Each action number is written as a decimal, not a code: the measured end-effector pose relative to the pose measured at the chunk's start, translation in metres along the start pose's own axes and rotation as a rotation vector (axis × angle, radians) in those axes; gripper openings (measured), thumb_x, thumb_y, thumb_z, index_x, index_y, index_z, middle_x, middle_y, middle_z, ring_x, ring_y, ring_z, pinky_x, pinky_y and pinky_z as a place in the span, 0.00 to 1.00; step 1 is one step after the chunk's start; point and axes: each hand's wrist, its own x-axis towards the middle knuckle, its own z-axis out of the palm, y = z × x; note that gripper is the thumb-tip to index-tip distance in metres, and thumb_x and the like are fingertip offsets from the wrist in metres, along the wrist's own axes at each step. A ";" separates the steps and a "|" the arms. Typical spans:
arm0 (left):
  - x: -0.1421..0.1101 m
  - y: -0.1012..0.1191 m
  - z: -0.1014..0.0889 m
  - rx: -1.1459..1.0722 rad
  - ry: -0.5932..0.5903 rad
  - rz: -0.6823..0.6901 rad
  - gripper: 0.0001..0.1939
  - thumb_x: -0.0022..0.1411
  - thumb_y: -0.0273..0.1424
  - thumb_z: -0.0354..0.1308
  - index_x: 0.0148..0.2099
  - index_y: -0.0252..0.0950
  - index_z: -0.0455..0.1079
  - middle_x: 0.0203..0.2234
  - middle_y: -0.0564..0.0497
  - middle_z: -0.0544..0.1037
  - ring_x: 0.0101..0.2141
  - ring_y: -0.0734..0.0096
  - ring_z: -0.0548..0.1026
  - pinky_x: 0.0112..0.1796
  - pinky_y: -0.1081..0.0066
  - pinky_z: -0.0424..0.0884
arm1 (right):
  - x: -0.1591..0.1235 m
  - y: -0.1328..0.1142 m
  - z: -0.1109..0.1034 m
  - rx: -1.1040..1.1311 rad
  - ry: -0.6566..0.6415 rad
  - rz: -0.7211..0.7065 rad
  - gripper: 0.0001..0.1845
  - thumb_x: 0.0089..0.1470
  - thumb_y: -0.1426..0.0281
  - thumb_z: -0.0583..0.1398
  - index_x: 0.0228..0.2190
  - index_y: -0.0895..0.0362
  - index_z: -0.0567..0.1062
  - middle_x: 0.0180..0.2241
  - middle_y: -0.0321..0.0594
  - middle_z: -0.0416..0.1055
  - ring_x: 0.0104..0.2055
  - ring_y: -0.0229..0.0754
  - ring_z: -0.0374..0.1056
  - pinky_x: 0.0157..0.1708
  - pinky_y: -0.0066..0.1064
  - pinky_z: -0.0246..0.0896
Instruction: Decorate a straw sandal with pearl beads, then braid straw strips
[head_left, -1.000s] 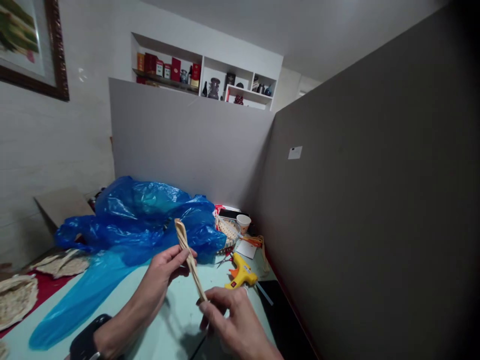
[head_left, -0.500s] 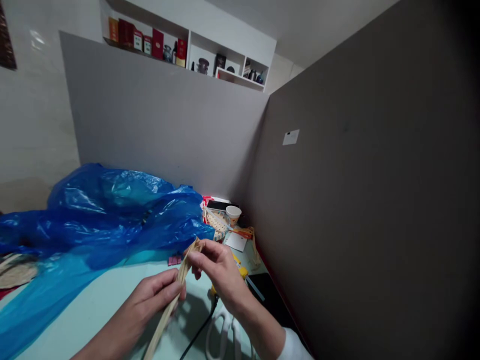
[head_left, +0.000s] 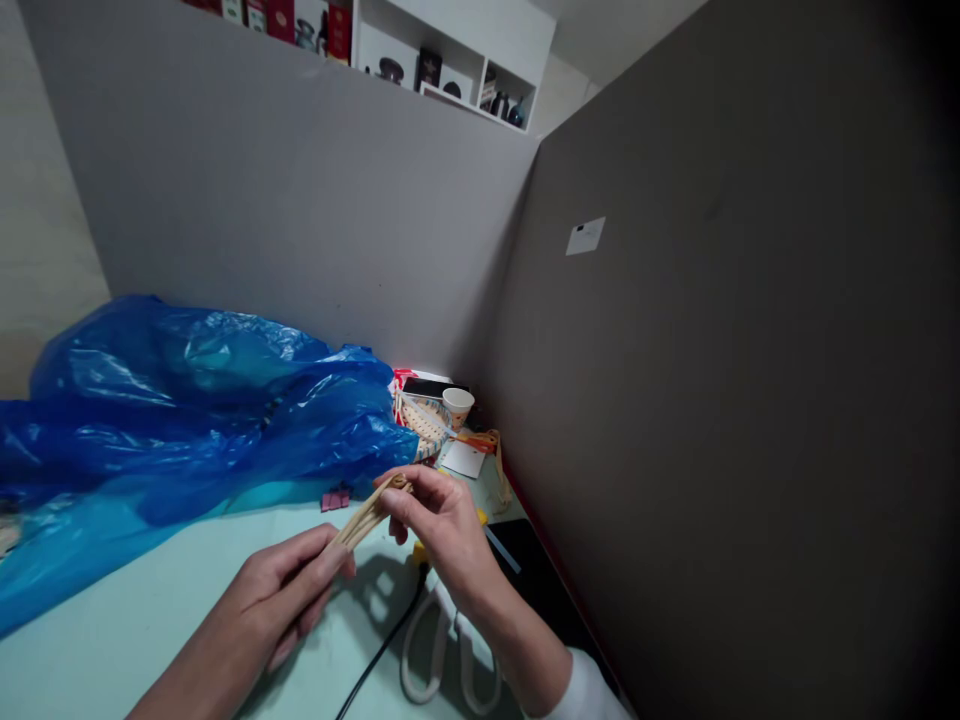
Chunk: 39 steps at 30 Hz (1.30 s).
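Observation:
A tan strip of flat, fibrous material, like straw or raffia, stretches between my two hands above the pale green tabletop. My left hand pinches it lower down between thumb and fingers. At its upper end my right hand grips it, where the strip looks folded or curled over. Below my right wrist lie white-handled scissors, their blades hidden. A yellow tool with a black cord is partly covered by my right hand.
Crumpled blue plastic sheeting covers the back left of the table. Beyond my hands stand a woven basket and a paper cup. A pink clip lies near the sheeting. A grey partition rises on the right.
The strip's upper end has become folded over in my right hand, and its long tail below my left hand no longer shows. My left hand has turned flatter. The view has shifted slightly.

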 end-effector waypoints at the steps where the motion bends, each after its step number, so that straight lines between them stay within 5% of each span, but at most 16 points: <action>1: 0.000 -0.001 -0.001 0.010 -0.015 0.006 0.28 0.52 0.60 0.61 0.33 0.38 0.74 0.18 0.58 0.62 0.20 0.74 0.57 0.20 0.77 0.52 | -0.001 0.001 -0.001 0.005 0.002 0.003 0.14 0.49 0.61 0.67 0.32 0.59 0.79 0.25 0.35 0.71 0.23 0.33 0.62 0.25 0.26 0.58; 6: -0.001 -0.001 0.000 -0.012 -0.049 0.016 0.29 0.56 0.61 0.56 0.29 0.37 0.73 0.14 0.61 0.55 0.17 0.77 0.52 0.19 0.76 0.48 | -0.004 0.002 -0.008 -0.031 -0.037 0.002 0.15 0.50 0.61 0.66 0.37 0.58 0.79 0.27 0.35 0.71 0.24 0.33 0.62 0.25 0.26 0.57; 13: -0.004 0.009 -0.002 0.072 -0.066 0.027 0.27 0.54 0.60 0.59 0.33 0.39 0.71 0.16 0.63 0.52 0.18 0.76 0.49 0.19 0.75 0.44 | -0.003 -0.003 -0.013 -0.208 -0.044 -0.029 0.11 0.51 0.61 0.66 0.28 0.57 0.77 0.22 0.30 0.62 0.24 0.33 0.53 0.24 0.26 0.47; 17: -0.003 0.005 -0.005 0.243 0.042 0.174 0.21 0.60 0.55 0.57 0.32 0.42 0.68 0.16 0.61 0.60 0.16 0.74 0.57 0.19 0.74 0.53 | -0.003 -0.003 -0.015 -0.253 0.000 -0.066 0.13 0.52 0.61 0.65 0.26 0.56 0.73 0.20 0.29 0.60 0.24 0.33 0.52 0.25 0.26 0.46; 21: 0.000 0.002 -0.012 0.566 0.196 0.485 0.18 0.63 0.47 0.58 0.28 0.42 0.74 0.23 0.54 0.73 0.26 0.67 0.71 0.29 0.73 0.63 | -0.003 -0.002 -0.018 -0.257 -0.001 -0.096 0.13 0.53 0.62 0.65 0.23 0.57 0.71 0.20 0.29 0.59 0.24 0.33 0.51 0.25 0.26 0.46; 24: 0.001 0.003 -0.017 0.636 0.161 0.528 0.17 0.65 0.44 0.56 0.27 0.43 0.74 0.24 0.54 0.75 0.27 0.66 0.73 0.31 0.73 0.64 | -0.002 -0.002 -0.018 -0.239 -0.021 -0.082 0.15 0.52 0.62 0.65 0.22 0.57 0.70 0.19 0.29 0.60 0.23 0.32 0.52 0.25 0.26 0.47; 29: -0.004 0.008 -0.020 0.650 0.058 0.468 0.16 0.66 0.45 0.53 0.33 0.44 0.76 0.31 0.50 0.80 0.34 0.59 0.77 0.36 0.72 0.68 | -0.001 0.000 -0.016 -0.164 -0.038 0.002 0.19 0.48 0.56 0.67 0.21 0.56 0.70 0.17 0.30 0.63 0.20 0.31 0.53 0.21 0.25 0.47; 39: -0.001 -0.015 -0.029 0.969 0.198 0.665 0.18 0.66 0.35 0.46 0.52 0.41 0.73 0.45 0.42 0.79 0.44 0.52 0.78 0.42 0.63 0.71 | 0.003 0.000 -0.026 -0.309 0.014 -0.011 0.17 0.50 0.61 0.66 0.19 0.57 0.71 0.15 0.31 0.65 0.17 0.30 0.54 0.18 0.23 0.48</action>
